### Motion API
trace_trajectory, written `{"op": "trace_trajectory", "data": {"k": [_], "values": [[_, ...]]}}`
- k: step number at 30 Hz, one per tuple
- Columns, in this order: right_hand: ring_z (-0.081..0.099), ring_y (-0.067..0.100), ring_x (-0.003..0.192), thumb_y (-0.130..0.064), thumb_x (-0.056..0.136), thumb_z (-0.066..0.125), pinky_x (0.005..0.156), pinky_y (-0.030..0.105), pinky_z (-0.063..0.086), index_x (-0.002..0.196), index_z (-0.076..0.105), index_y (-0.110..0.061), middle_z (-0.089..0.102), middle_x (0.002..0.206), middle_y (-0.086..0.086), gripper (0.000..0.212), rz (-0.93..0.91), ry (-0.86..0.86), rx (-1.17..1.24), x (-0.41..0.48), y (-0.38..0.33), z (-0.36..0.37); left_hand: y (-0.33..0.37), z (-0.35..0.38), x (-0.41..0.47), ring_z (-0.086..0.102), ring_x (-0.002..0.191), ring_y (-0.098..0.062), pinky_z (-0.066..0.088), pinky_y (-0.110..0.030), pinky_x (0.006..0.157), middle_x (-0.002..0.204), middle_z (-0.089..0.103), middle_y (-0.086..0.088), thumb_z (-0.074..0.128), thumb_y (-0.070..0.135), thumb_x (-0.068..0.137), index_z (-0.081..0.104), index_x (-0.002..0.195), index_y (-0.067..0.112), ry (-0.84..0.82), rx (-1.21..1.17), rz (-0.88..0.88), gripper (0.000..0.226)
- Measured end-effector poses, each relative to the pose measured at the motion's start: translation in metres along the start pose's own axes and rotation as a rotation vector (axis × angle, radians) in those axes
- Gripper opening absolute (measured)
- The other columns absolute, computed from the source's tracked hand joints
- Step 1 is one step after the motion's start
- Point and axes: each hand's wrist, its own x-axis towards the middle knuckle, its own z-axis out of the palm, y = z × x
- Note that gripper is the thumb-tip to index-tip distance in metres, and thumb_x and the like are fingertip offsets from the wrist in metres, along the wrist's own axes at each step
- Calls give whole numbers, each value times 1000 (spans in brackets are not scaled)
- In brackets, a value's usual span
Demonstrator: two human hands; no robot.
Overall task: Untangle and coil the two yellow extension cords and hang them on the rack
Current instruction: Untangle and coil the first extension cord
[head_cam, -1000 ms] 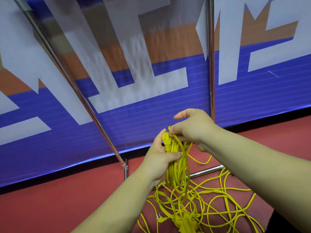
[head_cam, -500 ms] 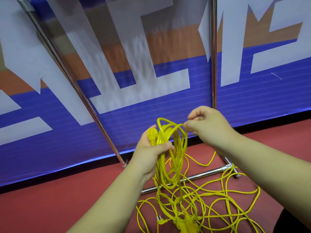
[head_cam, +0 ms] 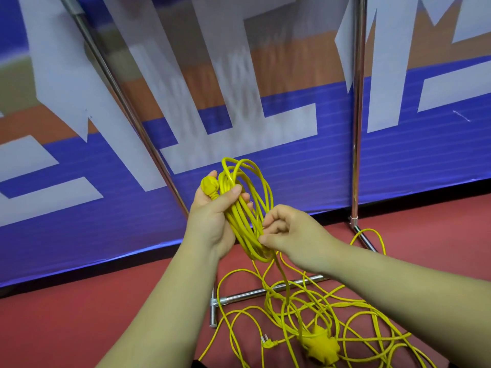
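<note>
My left hand [head_cam: 212,216] grips a coil of yellow extension cord [head_cam: 249,197], several loops standing up out of the fist, with a yellow plug end [head_cam: 209,185] at its top. My right hand [head_cam: 289,235] pinches the cord at the coil's lower right edge. From there the cord drops to a loose yellow tangle [head_cam: 313,309] on the floor, where a yellow multi-socket block [head_cam: 320,345] and a small plug [head_cam: 267,342] lie. The chrome rack [head_cam: 355,128] stands behind the hands.
The rack's slanted pole [head_cam: 125,102] runs down to the left of my hands; its base bar [head_cam: 265,289] and foot [head_cam: 213,312] lie on the red floor [head_cam: 66,328] under the tangle. A blue, white and orange banner wall [head_cam: 292,160] closes off the back.
My right hand has come down from the coil's top to its lower right edge. The left hand, with the coil, has tilted and risen a little. The view has shifted, showing more floor.
</note>
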Motion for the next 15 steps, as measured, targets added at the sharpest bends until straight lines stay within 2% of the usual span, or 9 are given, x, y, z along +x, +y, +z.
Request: {"op": "trace_trajectory", "data": {"k": [3, 5, 8, 9, 11, 12, 15], "values": [[62, 11, 69, -4, 86, 74, 72, 29, 51, 92, 65, -18, 70, 75, 4, 17, -33, 53, 1, 1, -6, 4, 6, -9, 5, 69, 64, -19, 59, -34, 59, 81, 62, -9, 56, -11, 90, 47, 123, 15, 44, -72, -8, 43], [66, 11, 73, -2, 86, 73, 75, 32, 54, 94, 71, -23, 73, 77, 7, 23, -58, 85, 53, 2, -9, 5, 10, -15, 8, 66, 62, -19, 58, -33, 59, 78, 57, -9, 56, -11, 90, 46, 113, 14, 55, -109, -13, 36], [71, 8, 78, -7, 86, 75, 77, 27, 56, 98, 77, -24, 78, 84, -2, 22, -82, 80, 42, 2, -15, 6, 14, -22, 13, 63, 60, -17, 54, -30, 55, 77, 56, -9, 60, -8, 88, 49, 101, 14, 117, -149, -31, 28], [73, 10, 81, -9, 86, 75, 79, 30, 57, 101, 78, -22, 78, 86, 0, 20, -76, 52, 38, 1, -15, 6, 16, -24, 14, 62, 58, -16, 53, -28, 53, 77, 56, -9, 63, -7, 85, 51, 105, 12, 143, -159, -33, 30], [73, 18, 84, -13, 88, 75, 87, 43, 58, 104, 79, -22, 78, 88, 6, 20, -43, -23, 54, -1, -15, 5, 20, -26, 16, 62, 56, -15, 52, -26, 51, 78, 56, -9, 68, -2, 79, 49, 121, 13, 187, -174, -23, 49], [71, 19, 81, -13, 89, 74, 86, 45, 56, 104, 79, -24, 78, 87, 9, 19, -25, -55, 58, -3, -14, 5, 22, -26, 17, 61, 56, -15, 51, -26, 50, 80, 58, -10, 68, -1, 79, 47, 129, 15, 202, -166, -7, 56], [69, 20, 79, -7, 91, 70, 86, 42, 56, 104, 78, -19, 76, 88, 15, 19, -3, -98, 90, -7, -11, 8, 25, -24, 14, 57, 55, -16, 49, -26, 50, 84, 61, -10, 57, -4, 93, 33, 142, 30, 186, -116, 70, 64]]}}
